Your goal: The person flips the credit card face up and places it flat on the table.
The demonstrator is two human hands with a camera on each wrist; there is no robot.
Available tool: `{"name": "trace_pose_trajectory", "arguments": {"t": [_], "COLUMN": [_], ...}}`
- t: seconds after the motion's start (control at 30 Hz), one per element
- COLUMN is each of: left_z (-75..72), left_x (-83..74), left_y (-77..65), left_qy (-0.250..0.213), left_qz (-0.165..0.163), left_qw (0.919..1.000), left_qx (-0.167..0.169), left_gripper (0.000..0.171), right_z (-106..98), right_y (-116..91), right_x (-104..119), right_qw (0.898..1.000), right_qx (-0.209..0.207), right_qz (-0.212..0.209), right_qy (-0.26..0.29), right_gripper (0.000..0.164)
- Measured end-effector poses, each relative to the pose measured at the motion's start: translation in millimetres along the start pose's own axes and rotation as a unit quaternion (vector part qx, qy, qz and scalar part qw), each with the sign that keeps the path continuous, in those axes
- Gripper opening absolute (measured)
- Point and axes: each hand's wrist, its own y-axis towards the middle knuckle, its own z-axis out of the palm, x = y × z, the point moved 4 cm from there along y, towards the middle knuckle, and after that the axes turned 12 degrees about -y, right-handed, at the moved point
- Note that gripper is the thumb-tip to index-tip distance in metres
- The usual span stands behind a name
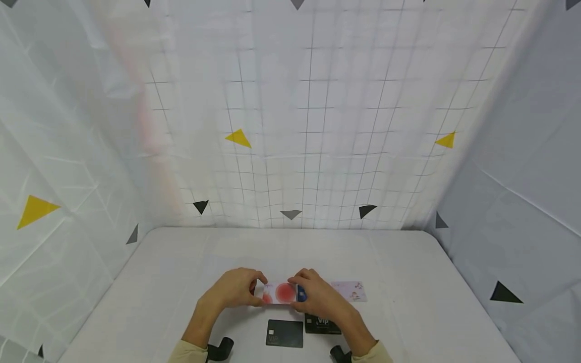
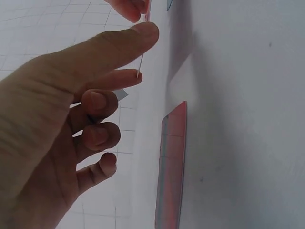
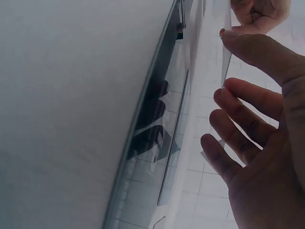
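Note:
Both hands pinch a white card with red circles [image 1: 283, 293] by its short ends, between thumb and fingers. My left hand [image 1: 237, 288] is at its left end, my right hand [image 1: 321, 297] at its right end. In the left wrist view, the left hand [image 2: 71, 90] holds the card, seen edge-on, above the white surface. The right wrist view shows the right hand [image 3: 267, 114] with thumb and index finger on the card's edges, other fingers loosely spread. A blue card [image 1: 301, 293] is partly hidden behind the right hand. Near the left hand lies a reddish card [image 2: 172, 167].
A dark grey VIP card [image 1: 284, 334] lies in front of the hands. Beside it a black VIP card [image 1: 320, 325] is partly covered by the right hand. Farther right lies a pale pink card [image 1: 349, 291]. White sheeting [image 1: 281, 101] surrounds the white table [image 1: 190, 247].

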Motion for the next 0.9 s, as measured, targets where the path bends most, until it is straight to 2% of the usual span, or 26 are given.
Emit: {"name": "trace_pose_trajectory", "arguments": {"t": [0.4, 0.63, 0.9], "left_z": [8.7, 13.7, 16.4], "left_x": [-2.2, 0.1, 2.6], "left_y": [5.3, 7.2, 7.1], "left_qy": [0.048, 0.071, 0.074], "left_qz": [-0.003, -0.023, -0.029], "left_qw": [0.9989, 0.9972, 0.9968], "left_qx": [-0.002, 0.001, 0.000], "left_gripper": [0.045, 0.047, 0.046], "right_z": [4.8, 6.5, 10.0], "right_y": [1.6, 0.9, 0.4], "right_x": [-0.1, 1.4, 0.1], "right_qw": [0.999, 0.998, 0.999], "right_qx": [0.009, 0.010, 0.014], "right_qz": [-0.006, -0.007, -0.001], "right_qy": [-0.039, -0.054, -0.051], "right_gripper": [0.054, 0.053, 0.053]}}
